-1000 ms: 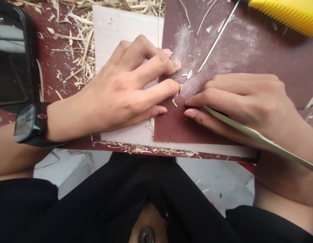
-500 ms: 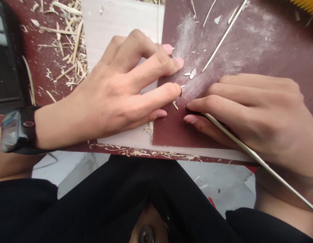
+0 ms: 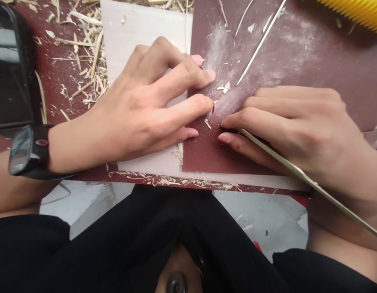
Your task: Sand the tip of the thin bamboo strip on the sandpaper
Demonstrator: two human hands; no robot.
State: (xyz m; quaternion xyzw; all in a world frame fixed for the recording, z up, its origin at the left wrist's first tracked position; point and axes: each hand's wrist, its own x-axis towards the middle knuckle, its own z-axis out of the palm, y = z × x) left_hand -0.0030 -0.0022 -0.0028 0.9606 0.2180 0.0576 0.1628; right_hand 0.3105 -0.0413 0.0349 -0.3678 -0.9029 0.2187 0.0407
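Pressing down with our left hand (image 3: 139, 110), fingers spread flat, we pin the sandpaper sheet (image 3: 298, 61) on the pale board (image 3: 139, 32), while our right hand (image 3: 298, 126) pinches the thin bamboo stick (image 3: 298, 175), tip against the grit

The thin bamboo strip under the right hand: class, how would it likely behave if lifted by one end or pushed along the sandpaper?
The bamboo strip is long and very slim, so it probably flexes and weighs little. Flat rather than round, it seems unlikely to roll. The right hand presses it on dusty sandpaper, which likely grips rather than slips.
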